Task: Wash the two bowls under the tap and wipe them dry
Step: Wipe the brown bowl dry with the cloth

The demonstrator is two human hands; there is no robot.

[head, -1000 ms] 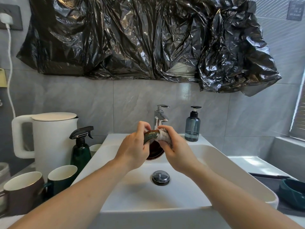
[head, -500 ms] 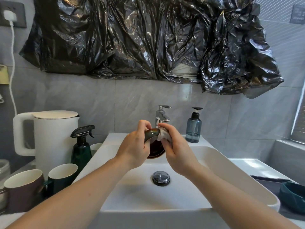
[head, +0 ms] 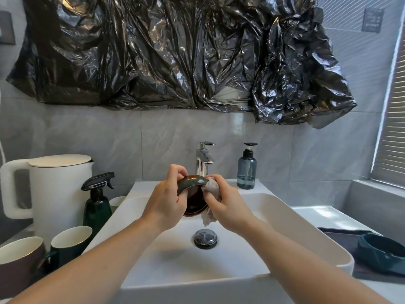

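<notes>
The step in hand looks like wiping. The left hand (head: 165,201) grips a dark bowl (head: 194,197) by its rim, holding it on edge above the sink (head: 285,218), just in front of the tap (head: 205,159). The right hand (head: 228,206) is closed round a crumpled cloth (head: 211,187) and presses it against the bowl's right rim. No water shows at the tap, so this bowl is probably already rinsed.

Next, I judge, the cloth must work round the rim and inside while the left hand turns the bowl, with a firm grip on wet glaze.

Counted: two bowls, one held and a teal bowl (head: 382,252) on a dark mat beyond the sink's right edge; one cloth; one tap; two mugs (head: 70,242) by the left edge.
</notes>
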